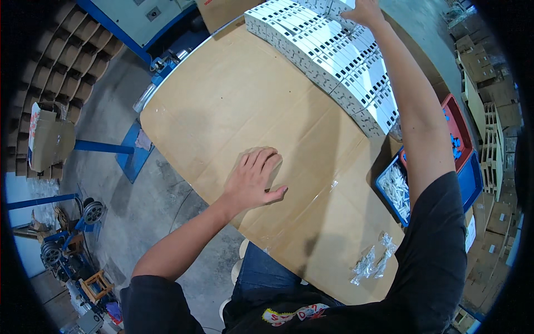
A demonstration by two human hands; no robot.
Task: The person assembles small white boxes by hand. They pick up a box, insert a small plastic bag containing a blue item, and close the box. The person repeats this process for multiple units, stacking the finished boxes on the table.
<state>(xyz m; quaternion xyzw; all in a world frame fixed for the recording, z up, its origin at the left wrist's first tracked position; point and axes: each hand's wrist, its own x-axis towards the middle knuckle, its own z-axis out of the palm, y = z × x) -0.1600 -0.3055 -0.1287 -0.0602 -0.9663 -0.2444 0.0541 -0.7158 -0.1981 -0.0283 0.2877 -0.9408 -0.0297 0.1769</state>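
Observation:
My left hand [253,181] lies palm down on the cardboard-covered table [222,111], fingers stretched out, with nothing in it. At the far right, my right hand [365,12] reaches to the back end of rows of white slotted pieces [317,44]. Its thumb shows against a white piece there; the upper picture edge cuts off the other fingers, so a grip cannot be made out. The white pieces stand packed side by side in a long block, with dark slots on top and grey patterned sides. Two small clear bags of parts [374,259] lie at the near right.
Right of the table, a blue tray [384,181] holds white plastic parts, and a red tray [466,150] holds small blue parts. Another blue tray [471,181] is beside them. A blue-framed machine [139,22] stands at the far left, and stacked cartons [492,250] are at right.

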